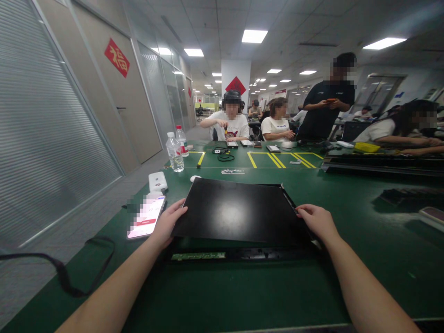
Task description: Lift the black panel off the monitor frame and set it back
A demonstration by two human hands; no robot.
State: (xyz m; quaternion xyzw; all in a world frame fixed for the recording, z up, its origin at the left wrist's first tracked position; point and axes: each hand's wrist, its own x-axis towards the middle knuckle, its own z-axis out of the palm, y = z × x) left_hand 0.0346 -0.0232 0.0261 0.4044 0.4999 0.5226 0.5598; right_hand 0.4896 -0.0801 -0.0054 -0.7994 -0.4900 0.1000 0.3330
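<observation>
A flat black display panel [222, 212] lies tilted over a thin black frame [267, 254], its left side raised. Fingers and thumb of my left hand [169, 219] close on the panel's left edge. My right hand [317, 222] pinches the right edge of the frame; whether it also grips the panel there I cannot tell. Along the near side of the frame a narrow green circuit board [198, 255] shows below the panel. Most of the frame's inside is hidden under the panel.
Left of the panel are a lit phone [147, 217] and a white power bank [157, 181]. Two bottles, one a clear water bottle [175, 152], stand behind. Black strips [381, 165] are stacked at right. A dark strap [65, 277] hangs at left. People sit across the green table [215, 296].
</observation>
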